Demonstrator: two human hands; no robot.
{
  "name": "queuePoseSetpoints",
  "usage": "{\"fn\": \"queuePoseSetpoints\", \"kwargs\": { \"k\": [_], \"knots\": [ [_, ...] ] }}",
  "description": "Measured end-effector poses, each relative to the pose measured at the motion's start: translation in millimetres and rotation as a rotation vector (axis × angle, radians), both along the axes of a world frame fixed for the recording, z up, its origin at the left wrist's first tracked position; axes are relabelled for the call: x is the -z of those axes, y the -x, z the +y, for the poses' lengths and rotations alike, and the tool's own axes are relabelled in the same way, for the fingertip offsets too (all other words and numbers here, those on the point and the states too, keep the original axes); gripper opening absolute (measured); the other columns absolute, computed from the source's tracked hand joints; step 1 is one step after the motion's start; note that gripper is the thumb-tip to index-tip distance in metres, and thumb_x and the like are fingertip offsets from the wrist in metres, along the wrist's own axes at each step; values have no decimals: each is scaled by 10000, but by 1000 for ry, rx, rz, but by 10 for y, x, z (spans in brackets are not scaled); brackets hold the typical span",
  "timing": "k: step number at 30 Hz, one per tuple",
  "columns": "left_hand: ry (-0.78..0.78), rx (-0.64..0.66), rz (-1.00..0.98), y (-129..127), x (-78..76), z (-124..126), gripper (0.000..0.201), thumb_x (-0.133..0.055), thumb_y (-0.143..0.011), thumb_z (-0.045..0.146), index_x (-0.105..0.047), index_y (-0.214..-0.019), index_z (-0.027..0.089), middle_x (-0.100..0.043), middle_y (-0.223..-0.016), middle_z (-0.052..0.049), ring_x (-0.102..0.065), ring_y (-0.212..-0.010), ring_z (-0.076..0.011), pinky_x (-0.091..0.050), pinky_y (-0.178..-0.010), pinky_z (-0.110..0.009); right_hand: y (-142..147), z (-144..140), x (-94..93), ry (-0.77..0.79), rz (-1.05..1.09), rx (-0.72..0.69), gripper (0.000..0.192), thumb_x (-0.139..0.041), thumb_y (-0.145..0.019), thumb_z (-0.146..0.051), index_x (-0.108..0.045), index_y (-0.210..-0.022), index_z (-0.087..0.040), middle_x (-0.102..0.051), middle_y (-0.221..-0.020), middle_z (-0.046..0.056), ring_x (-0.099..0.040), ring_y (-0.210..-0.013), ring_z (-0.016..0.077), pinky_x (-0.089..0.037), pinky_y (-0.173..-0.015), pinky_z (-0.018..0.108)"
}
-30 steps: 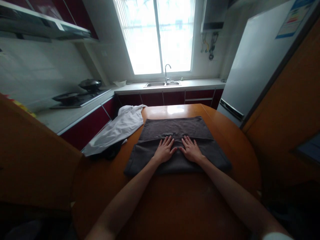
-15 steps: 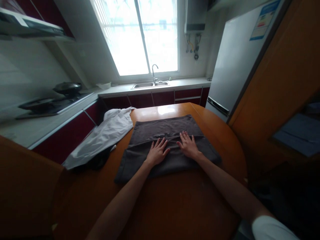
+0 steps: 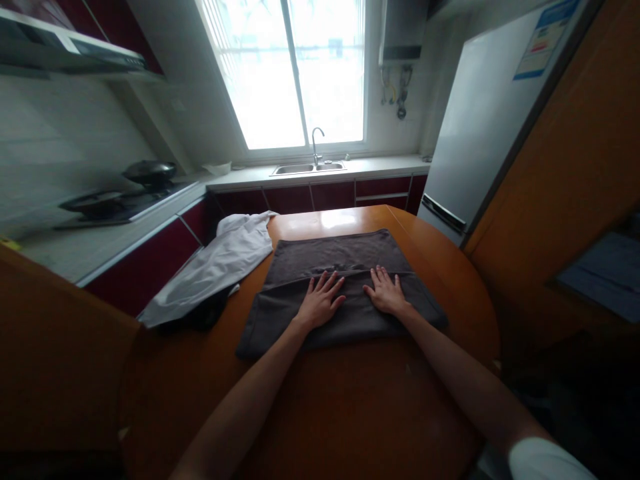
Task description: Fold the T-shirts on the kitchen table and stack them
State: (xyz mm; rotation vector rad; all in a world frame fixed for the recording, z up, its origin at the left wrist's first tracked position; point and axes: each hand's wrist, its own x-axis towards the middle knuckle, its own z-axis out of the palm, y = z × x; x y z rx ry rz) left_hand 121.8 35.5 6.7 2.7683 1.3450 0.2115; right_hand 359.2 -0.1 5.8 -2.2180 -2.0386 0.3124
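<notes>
The fingers (image 3: 327, 283) of the left hand (image 3: 321, 305) are lying long and fanned, gripping nothing; those of the right hand (image 3: 386, 293) are resting straight and a little closer together, also gripping nothing. Both palms are facing down on the near half of the grey cloth (image 3: 355, 303), with the fingertips reaching about to the layer edge crossing its middle. A second ago the thumbs were almost meeting; now the hands are standing clearly apart, a strip of fabric showing between them. To my eye they are smoothing the upper layer outward, not making a new fold, since the cloth is keeping the same outline. Some puckering is showing along that edge, just beyond the left fingertips, so the flattening looks unfinished to me.

The grey cloth is lying on the wooden table (image 3: 380, 400), bare wood showing around it. Left of the cloth a white garment (image 3: 215, 267) is lying loosely, with something black (image 3: 205, 317) peeking out from under its near side. Well beyond the cloth, a sink (image 3: 295, 169) is sitting below the window (image 3: 330, 87).
</notes>
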Motion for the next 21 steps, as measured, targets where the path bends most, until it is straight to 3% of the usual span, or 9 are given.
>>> {"fn": "queuePoseSetpoints", "kwargs": {
  "k": [9, 14, 18, 21],
  "knots": [
    [70, -13, 31, -8, 9, 33, 651, -285, -1010, 634, -227, -1598, 359, -162, -1674, 41, -67, -1557, -296, -93, -1231, -608, -27, 81, 20, 13, 1, 16, 716, -177, -1031, -568, -180, -1615, -155, -100, -1687, 126, -46, -1557, 250, -51, -1210, 586],
    [74, -19, 44, -7, 15, 43, 638, -290, -1013, 624, -257, -1591, 356, -171, -1673, 40, -79, -1556, -296, -100, -1231, -604, 50, 28, -24, -131, -2, 22, 699, -204, -1039, -536, -226, -1600, -120, -125, -1679, 148, -56, -1556, 257, -30, -1208, 600],
    [53, -7, 34, 0, 49, 56, 635, -297, -1011, 627, -270, -1586, 360, -174, -1672, 41, -88, -1556, -294, -105, -1229, -607, 209, 1, -41, -255, 25, -124, 658, -208, -1047, -498, -263, -1591, -131, -166, -1676, 113, -60, -1557, 207, -25, -1230, 543],
    [51, -1, 23, 5, 67, 59, 641, -294, -1009, 631, -268, -1588, 357, -179, -1671, 38, -94, -1555, -296, -121, -1224, -615, 300, 5, 4, -194, 43, -196, 661, -233, -1041, -509, -287, -1584, -135, -184, -1672, 104, -85, -1556, 209, -52, -1234, 532]
  ]
}}
